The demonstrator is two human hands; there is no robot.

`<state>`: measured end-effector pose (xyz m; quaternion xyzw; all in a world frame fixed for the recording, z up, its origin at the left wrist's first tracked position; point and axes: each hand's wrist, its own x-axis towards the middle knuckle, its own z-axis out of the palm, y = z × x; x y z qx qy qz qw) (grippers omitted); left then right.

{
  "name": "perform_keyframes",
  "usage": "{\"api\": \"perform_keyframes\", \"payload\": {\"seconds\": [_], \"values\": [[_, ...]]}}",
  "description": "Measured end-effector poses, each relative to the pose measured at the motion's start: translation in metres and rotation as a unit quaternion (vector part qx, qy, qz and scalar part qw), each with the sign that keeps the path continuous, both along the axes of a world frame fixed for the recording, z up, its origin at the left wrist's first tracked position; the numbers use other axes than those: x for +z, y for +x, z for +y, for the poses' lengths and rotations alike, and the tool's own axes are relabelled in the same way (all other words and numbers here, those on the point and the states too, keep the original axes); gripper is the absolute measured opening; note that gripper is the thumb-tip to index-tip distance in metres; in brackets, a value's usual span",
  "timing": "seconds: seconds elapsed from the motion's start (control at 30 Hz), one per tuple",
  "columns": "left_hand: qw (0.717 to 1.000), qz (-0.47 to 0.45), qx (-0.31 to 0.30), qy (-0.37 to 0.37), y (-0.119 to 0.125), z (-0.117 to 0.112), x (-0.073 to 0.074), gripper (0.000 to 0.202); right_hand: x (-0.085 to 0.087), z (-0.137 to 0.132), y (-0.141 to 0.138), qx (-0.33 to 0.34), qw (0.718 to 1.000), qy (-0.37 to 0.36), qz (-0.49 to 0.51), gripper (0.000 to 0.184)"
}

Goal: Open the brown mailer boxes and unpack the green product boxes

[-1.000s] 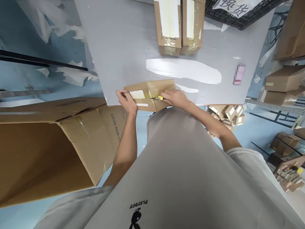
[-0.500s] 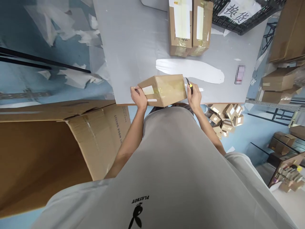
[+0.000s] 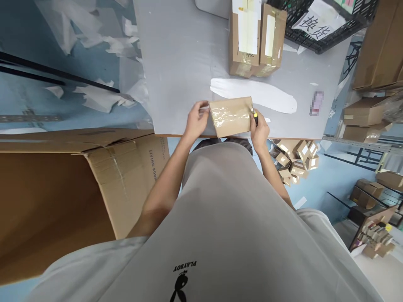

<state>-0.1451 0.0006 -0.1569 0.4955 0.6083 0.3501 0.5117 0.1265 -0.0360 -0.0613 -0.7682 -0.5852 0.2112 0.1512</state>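
Observation:
A small taped cardboard box (image 3: 233, 117) is at the near edge of the grey table (image 3: 176, 63), its long side across my front. Glossy clear tape covers the face turned up. My right hand (image 3: 260, 131) grips a black and yellow utility knife (image 3: 255, 118) and bears against the box's right end. Whether the blade is out is hidden. At the box's left end is my left hand (image 3: 197, 119), fingers loosely bent and apart; contact with the corner is hard to make out.
Beyond the box lies a white paper strip (image 3: 252, 93). Two taped cartons (image 3: 244, 66) stand behind it, beside a black crate (image 3: 319, 46). A big open carton (image 3: 132, 184) is at my left. Small boxes (image 3: 296, 161) are piled below the table at right.
The box has turned, so its white labels no longer show and another taped face is up. My left hand has loosened and shifted right. The knife is now against the box's right end.

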Motion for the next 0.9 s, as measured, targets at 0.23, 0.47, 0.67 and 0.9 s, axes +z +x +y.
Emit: {"api": "perform_keyframes", "payload": {"seconds": [0.23,0.47,0.67,0.9], "values": [[1.000,0.004,0.013,0.006,-0.012,0.032,0.066,0.020,0.000,-0.002,-0.005,0.015,0.999,-0.002,-0.040,0.066],[0.999,-0.012,-0.041,-0.023,-0.014,0.037,0.075,0.027,-0.007,0.010,0.019,0.037,0.995,-0.015,-0.095,0.065],[0.991,-0.031,-0.108,-0.067,-0.028,0.028,0.084,0.034,0.016,0.004,0.031,0.033,0.993,0.030,-0.105,0.072],[0.990,-0.022,-0.122,-0.064,-0.028,0.027,0.092,0.022,0.068,-0.041,-0.033,0.103,0.992,-0.068,0.027,0.058]]}}
